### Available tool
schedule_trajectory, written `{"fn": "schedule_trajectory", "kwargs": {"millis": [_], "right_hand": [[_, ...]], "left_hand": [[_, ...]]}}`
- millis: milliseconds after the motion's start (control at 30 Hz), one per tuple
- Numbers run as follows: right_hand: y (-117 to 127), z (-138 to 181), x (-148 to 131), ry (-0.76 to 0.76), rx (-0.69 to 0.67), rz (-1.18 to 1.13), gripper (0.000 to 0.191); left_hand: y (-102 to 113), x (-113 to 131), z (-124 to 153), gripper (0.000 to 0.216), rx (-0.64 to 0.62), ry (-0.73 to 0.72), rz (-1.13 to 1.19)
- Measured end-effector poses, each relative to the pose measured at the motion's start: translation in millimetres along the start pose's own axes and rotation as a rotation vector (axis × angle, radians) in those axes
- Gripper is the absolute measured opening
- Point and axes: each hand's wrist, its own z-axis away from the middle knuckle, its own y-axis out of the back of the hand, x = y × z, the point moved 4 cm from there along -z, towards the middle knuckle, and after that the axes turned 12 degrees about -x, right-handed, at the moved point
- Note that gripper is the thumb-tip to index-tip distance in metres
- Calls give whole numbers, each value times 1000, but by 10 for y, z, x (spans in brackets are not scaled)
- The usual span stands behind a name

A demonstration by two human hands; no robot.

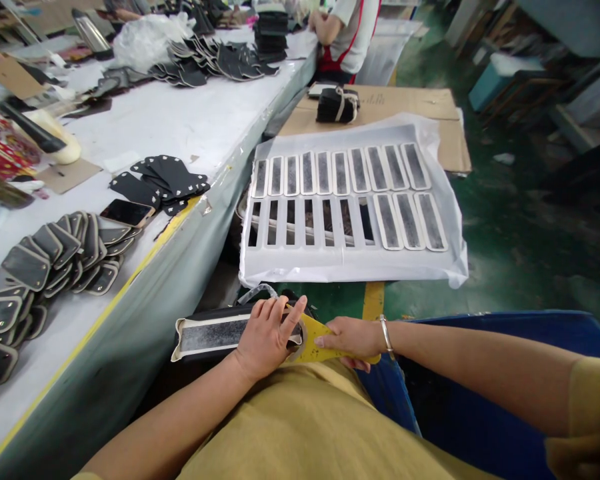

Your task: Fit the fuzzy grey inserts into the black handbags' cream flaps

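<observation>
A long black strip with a cream border (pixel 210 337) lies in front of me on a dark padded surface, its left end curled up. My left hand (pixel 266 337) rests across the right part of this strip, fingers extended and apart, hiding part of it. A flat yellow scraper (pixel 313 337), wide at its left end, is gripped at its narrow end by my right hand (pixel 353 339). Its wide end reaches the strip's right end beside my left fingers. Similar bordered strips (pixel 323 172) lie in rows on a white slotted sheet (pixel 300 260) ahead.
On the left stands a white-topped table (pixel 195 127) with overlapping dark pieces (pixel 55 250), black cut pieces (pixel 163 180) and a phone (pixel 127 212). Beyond the sheet are cardboard (pixel 405 100) and a tied black bundle (pixel 337 105). A co-worker (pixel 347 33) is behind; a blue bin (pixel 505 327) sits right.
</observation>
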Motion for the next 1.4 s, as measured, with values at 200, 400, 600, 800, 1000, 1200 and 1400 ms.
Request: {"fn": "schedule_trajectory", "kwargs": {"millis": [200, 400, 600, 800, 1000, 1200, 1400], "right_hand": [[-25, -5, -8, -8, 22, -45, 43], [4, -7, -27, 5, -6, -65, 43], [45, -42, -29, 28, -52, -104, 42], [37, -29, -33, 34, -24, -87, 45], [-25, -5, -22, 55, 37, -132, 48], [-35, -1, -24, 28, 27, -119, 49], [-51, -44, 7, 47, 19, -193, 44]], "left_hand": [[34, -54, 78, 89, -28, -161, 17], [29, -128, 56, 103, -43, -210, 59], [16, -117, 47, 101, 2, -207, 33], [18, -127, 47, 97, 50, -186, 57], [7, -128, 49, 98, 41, -183, 68], [34, -107, 53, 100, 64, -197, 57], [31, -125, 53, 104, 73, -210, 68]]}}
